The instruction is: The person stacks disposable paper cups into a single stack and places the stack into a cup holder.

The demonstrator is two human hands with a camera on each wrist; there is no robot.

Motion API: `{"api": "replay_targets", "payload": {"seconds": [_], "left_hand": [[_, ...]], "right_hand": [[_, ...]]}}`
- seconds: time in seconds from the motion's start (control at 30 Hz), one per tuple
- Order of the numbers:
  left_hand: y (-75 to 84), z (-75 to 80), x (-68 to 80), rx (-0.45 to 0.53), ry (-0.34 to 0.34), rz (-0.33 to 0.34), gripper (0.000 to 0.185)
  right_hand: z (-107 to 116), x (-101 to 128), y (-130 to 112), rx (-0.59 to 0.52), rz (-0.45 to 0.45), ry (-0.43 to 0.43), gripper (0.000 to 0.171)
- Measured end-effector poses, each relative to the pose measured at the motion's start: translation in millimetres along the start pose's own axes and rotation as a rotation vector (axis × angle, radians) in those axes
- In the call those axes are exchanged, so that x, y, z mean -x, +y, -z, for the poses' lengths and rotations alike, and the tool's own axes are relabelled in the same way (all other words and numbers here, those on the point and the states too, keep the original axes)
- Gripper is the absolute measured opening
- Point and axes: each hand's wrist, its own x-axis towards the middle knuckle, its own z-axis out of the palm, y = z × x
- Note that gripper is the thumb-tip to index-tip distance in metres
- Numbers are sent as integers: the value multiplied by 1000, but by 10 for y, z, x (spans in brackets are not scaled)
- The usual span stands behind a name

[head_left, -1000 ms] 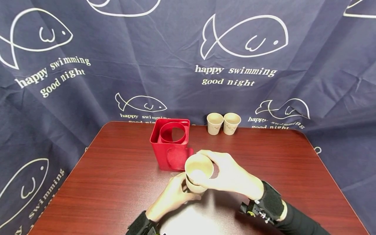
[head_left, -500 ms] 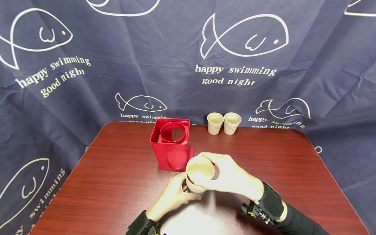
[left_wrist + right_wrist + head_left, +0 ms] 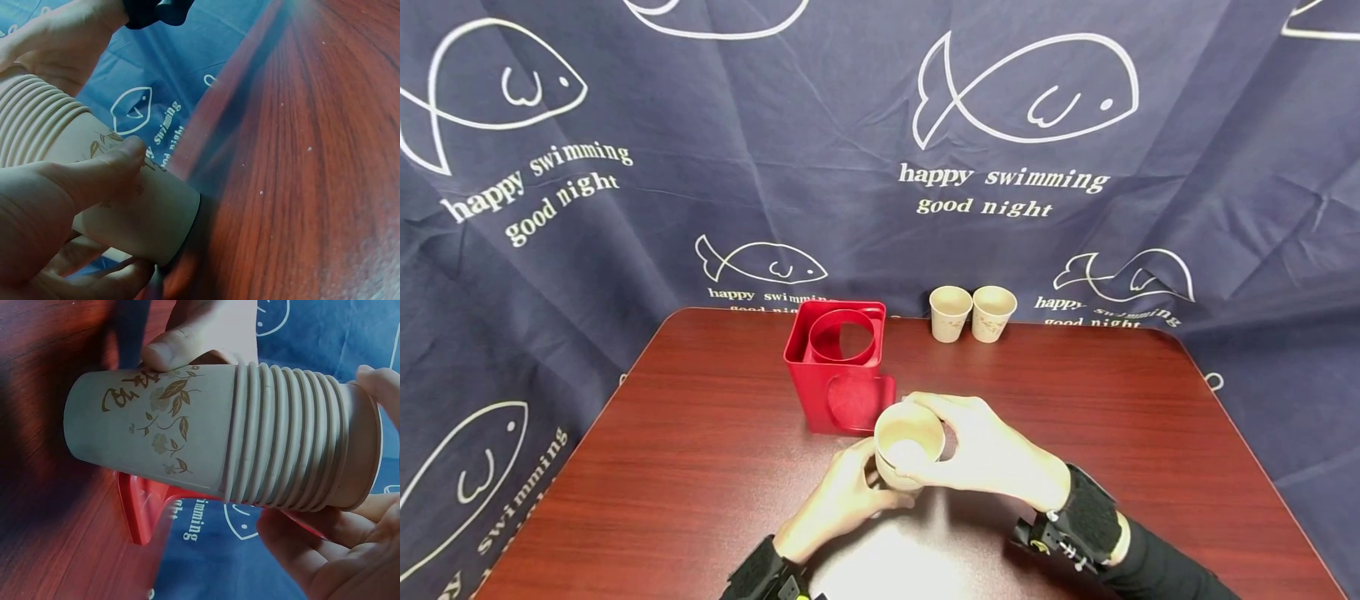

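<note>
A stack of nested paper cups is held upright between both hands, near the middle of the table in the head view. In the right wrist view the cup stack shows brown flower print and several close rims, with the top cup standing a little proud of the others. My left hand grips the lower part, its thumb lying along the printed side in the left wrist view. Around the top cup's rim, my right hand pinches with thumb and fingers.
Just behind the stack stands a red square holder with a round ring inside and a flap at its front. Two single paper cups stand side by side at the table's back edge, before a blue fish-print curtain.
The top cup has sunk slightly deeper into the stack, along with my right hand; the gap below its rim is narrower. My left hand keeps its grip in nearly the same place.
</note>
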Motion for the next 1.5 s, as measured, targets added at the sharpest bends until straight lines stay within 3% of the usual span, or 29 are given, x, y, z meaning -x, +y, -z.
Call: {"api": "replay_targets", "payload": {"seconds": [0.27,0.53,1.17,1.27,1.5], "left_hand": [[5,6,-7,21,-6,1,60],[5,11,7,23,-13,3,62],[0,8,1,42,-14,15,62],[-1,5,-6,41,-18,13,62],[-10,-6,-11,0,-2,3,62]], "right_hand": [[4,11,-1,7,-5,-9,48],[-29,38,53,99,-8,3,51],[-50,47,-8,143,-3,-31,42],[-18,78,-26,156,-20,-35,47],[89,137,-52,359,-28,-37,74]]}}
